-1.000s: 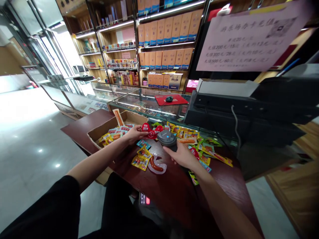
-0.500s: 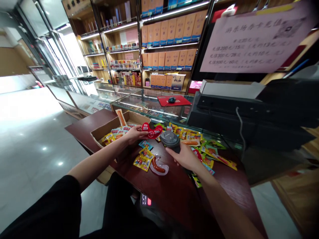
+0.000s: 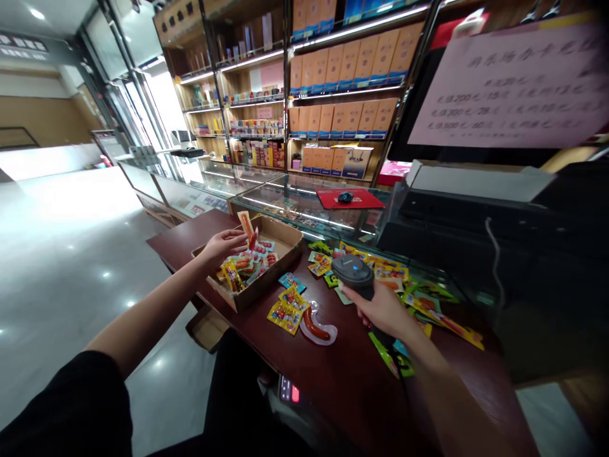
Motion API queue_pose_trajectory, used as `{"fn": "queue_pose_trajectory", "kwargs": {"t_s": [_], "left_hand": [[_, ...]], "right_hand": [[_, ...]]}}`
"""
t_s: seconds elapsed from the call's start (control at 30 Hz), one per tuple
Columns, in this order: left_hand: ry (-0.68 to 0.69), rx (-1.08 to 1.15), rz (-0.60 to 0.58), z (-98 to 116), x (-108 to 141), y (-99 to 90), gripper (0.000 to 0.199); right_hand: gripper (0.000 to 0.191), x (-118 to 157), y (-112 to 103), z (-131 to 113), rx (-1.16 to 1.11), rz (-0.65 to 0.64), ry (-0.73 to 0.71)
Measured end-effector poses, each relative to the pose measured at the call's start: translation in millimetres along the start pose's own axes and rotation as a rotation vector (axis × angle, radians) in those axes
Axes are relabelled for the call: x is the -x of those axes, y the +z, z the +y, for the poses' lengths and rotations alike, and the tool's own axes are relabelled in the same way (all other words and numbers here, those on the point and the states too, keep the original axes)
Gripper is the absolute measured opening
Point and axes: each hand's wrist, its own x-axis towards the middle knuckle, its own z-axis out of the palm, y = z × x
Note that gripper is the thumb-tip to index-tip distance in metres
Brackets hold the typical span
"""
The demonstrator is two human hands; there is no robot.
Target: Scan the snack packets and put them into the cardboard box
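Note:
Over the cardboard box (image 3: 259,289), my left hand (image 3: 227,246) has its fingers stretched out and apart. A red packet (image 3: 252,240), seen nearly edge-on, is just beyond its fingertips, beside an upright sausage packet (image 3: 246,223). Yellow, pink and pale snack packets lie inside the box. My right hand (image 3: 380,304) is wrapped round the handle of a dark grey scanner (image 3: 353,270) showing a small blue light. On the dark red table (image 3: 285,352), a curved sausage pack (image 3: 316,325) lies by yellow packets (image 3: 288,311) and a blue packet (image 3: 292,281).
More snack packets (image 3: 442,311) are piled at the right, along the glass counter (image 3: 304,209). A mouse (image 3: 345,197) rests on a red mat (image 3: 371,199). Black equipment (image 3: 457,222) stands at the right. A lit phone (image 3: 289,390) is below the table edge.
My left hand has moved left from near the scanner to over the box with the red packet, and its fingers have opened. The view has shifted; my right hand still holds the scanner.

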Motion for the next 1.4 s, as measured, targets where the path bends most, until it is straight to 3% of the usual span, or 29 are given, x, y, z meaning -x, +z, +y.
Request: {"fn": "queue_pose_trajectory", "kwargs": {"t_s": [0.07,0.17,0.33,0.53,0.63,0.77,0.9,1.07,1.3,1.4], "left_hand": [[0.008,-0.007,0.008,-2,-1,2.6,0.04],[0.009,-0.026,-0.058,-11,-4,23.3,0.039],[-0.031,-0.087,-0.201,-36,-11,84.8,0.044],[-0.031,-0.196,-0.332,-82,-32,157.1,0.045],[0.029,-0.42,-0.371,-106,-46,182.2,0.034],[0.248,-0.911,-0.471,-126,-62,204.8,0.031],[0.441,-1.215,-0.575,-133,-71,219.0,0.049],[0.475,-1.257,-0.628,-138,-73,222.7,0.048],[0.413,-1.085,-0.449,-119,-68,207.6,0.023],[0.317,-0.957,-0.378,-109,-64,195.2,0.025]], "right_hand": [[0.036,0,-4,0,-0.009,-0.006,0.01],[0.035,1,-11,-4,0.009,0.017,0.036],[0.031,2,-22,-8,0.061,0.078,0.011],[0.031,1,-28,-4,0.058,0.088,0.017],[0.031,1,-30,-2,0.074,0.104,0.004],[0.029,1,-33,-1,0.052,0.092,-0.018],[0.029,1,-37,-4,0.056,0.094,-0.031],[0.033,2,-39,-4,0.077,0.106,-0.032],[0.039,0,-33,1,0.066,0.115,-0.091],[0.039,1,-29,-2,0.063,0.125,-0.102]]}}
